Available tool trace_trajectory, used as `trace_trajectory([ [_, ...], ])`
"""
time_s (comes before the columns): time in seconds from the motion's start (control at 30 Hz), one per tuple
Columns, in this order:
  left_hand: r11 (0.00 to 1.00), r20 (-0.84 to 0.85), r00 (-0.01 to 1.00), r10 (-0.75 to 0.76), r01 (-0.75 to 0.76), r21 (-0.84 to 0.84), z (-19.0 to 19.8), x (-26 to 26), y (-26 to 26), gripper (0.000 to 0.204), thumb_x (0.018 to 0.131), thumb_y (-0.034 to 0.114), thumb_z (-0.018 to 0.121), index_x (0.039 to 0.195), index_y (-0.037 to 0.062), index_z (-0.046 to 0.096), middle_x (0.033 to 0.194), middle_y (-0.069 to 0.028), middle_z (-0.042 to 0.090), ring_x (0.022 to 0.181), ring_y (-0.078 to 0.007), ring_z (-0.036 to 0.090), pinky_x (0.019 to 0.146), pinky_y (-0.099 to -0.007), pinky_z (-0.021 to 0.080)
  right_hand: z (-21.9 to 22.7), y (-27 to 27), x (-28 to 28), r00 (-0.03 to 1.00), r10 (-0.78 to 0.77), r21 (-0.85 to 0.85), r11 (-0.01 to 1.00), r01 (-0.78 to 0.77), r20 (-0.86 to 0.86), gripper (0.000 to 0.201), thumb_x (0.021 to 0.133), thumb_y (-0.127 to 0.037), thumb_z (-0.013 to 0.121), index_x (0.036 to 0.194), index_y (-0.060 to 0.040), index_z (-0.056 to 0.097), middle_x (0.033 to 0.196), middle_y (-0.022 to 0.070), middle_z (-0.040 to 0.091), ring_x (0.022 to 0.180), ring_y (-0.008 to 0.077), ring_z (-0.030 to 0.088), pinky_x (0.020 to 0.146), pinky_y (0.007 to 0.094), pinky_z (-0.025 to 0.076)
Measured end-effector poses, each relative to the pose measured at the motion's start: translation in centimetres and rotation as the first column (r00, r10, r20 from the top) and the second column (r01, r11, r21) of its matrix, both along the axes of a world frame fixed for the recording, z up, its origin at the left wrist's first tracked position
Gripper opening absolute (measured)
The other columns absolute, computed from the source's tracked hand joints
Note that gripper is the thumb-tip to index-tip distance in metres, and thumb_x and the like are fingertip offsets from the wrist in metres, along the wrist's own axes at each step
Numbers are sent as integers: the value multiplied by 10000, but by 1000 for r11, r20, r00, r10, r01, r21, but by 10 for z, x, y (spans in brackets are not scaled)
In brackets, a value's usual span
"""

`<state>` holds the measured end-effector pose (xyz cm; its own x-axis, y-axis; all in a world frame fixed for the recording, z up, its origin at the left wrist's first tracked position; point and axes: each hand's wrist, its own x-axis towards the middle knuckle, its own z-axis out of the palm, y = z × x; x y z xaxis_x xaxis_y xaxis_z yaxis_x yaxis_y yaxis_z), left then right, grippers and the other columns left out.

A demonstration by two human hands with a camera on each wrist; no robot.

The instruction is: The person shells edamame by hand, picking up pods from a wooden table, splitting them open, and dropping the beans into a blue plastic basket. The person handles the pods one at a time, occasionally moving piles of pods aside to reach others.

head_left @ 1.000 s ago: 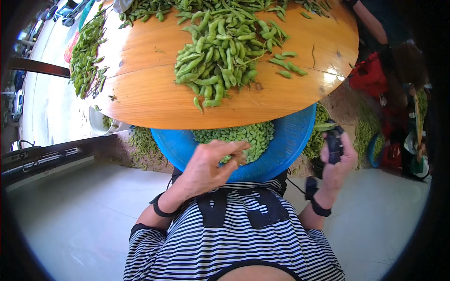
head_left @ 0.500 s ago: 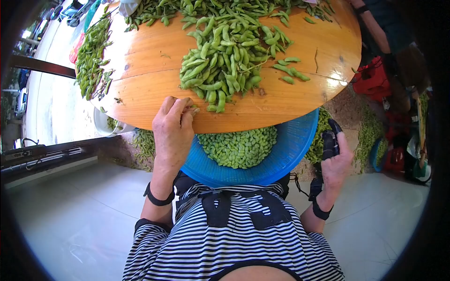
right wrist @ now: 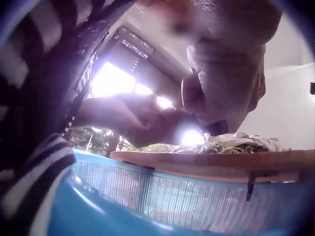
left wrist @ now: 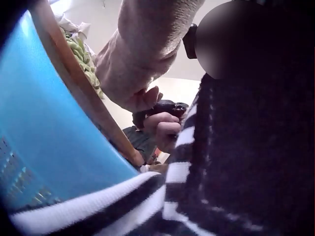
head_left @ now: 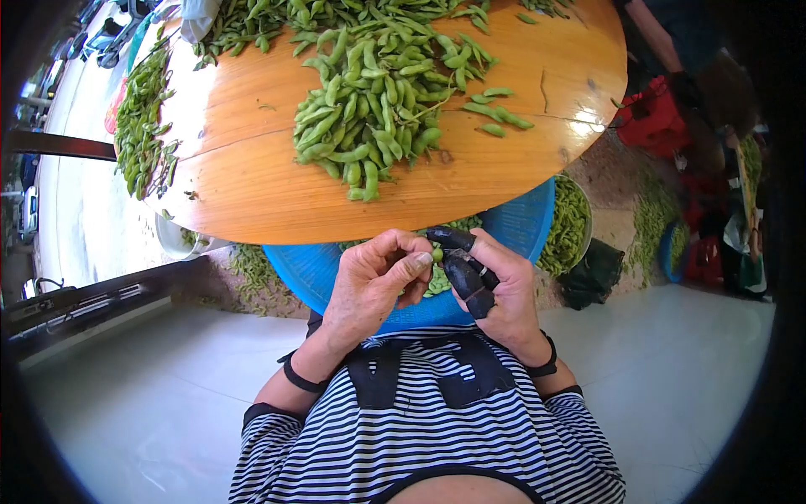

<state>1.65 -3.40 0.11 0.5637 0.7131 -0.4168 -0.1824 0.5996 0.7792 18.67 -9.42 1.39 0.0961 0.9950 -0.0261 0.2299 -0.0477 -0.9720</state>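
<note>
Both hands meet above a blue basket of shelled green beans, close to the table's near edge. The left hand pinches a green pod between thumb and forefinger. Black coverings wrap the fingers of the right hand, which are curled round the pod's other side. Much of the pod is hidden by the fingers. In the left wrist view the left hand shows beside the basket; the right wrist view has the right hand above the table edge.
A heap of unshelled pods lies on the round wooden table, with more at its left edge. Right of the basket stands a bowl of pods; a white bucket is at the left. Another person's arm shows at the upper right.
The left hand has left the table edge by the pod heap and come back over the basket. The right hand has moved in from the right to meet it.
</note>
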Motion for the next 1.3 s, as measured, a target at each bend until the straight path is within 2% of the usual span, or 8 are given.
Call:
trace_trajectory([
  [0.07,999,-21,1000,-4,5,54,-1,1,0,105,967,113,606,950,10,612,709,-5,567,575,-59,492,485,-196,362,2,-1,0,998,-1,-52,999,-2,-55,351,827,37,609,1175,4,634,785,49,483,651,116,476,569,240,373],
  [0.27,956,-162,984,68,-18,294,-8,5,-10,91,973,81,584,960,-8,596,716,4,560,614,-52,496,537,-192,401,-3,-10,-1,962,-57,-233,972,-7,-268,344,833,22,615,1176,10,637,785,13,477,635,63,464,548,209,361],
  [0.57,987,-173,984,48,-20,159,-7,9,-17,98,980,77,572,929,-7,566,683,10,525,602,-50,471,534,-196,392,-4,-11,2,959,-37,-208,978,-23,-280,291,919,-112,612,1186,2,641,790,-6,485,594,37,478,511,198,359],
  [0.9,960,-154,981,117,-73,270,-22,10,-20,111,968,59,579,882,0,540,674,10,512,587,-51,461,526,-204,386,-13,-8,0,937,-90,-251,968,3,-336,299,825,13,611,1122,13,654,774,-7,488,615,39,483,512,200,357],
  [1.1,820,-228,934,276,-105,562,-28,17,-22,99,947,27,592,865,-11,550,668,-5,521,596,-59,490,524,-217,403,-8,-7,1,909,-77,-256,966,-34,-410,323,783,77,616,1098,17,654,786,-3,491,631,36,476,520,201,358],
  [1.17,807,-240,935,262,-75,586,-30,16,-22,101,960,50,582,879,2,545,676,-1,527,583,-64,481,522,-219,393,-11,-7,3,955,-37,-180,984,-18,-296,309,780,67,615,1081,13,656,795,4,492,619,44,470,518,206,354],
  [1.2,807,-240,935,260,-74,585,-28,15,-22,101,960,50,582,879,2,545,676,-1,527,583,-64,481,522,-219,393,-13,-6,4,955,-39,-181,983,-16,-295,309,780,67,615,1081,13,656,795,4,492,619,44,470,518,206,354],
  [1.3,965,-159,981,107,-64,255,-20,12,-20,107,978,77,564,894,16,537,691,3,532,573,-64,466,520,-213,378,-17,-6,8,965,-4,-168,985,-41,-261,300,785,47,619,1079,6,657,800,13,493,628,59,472,529,217,354],
])
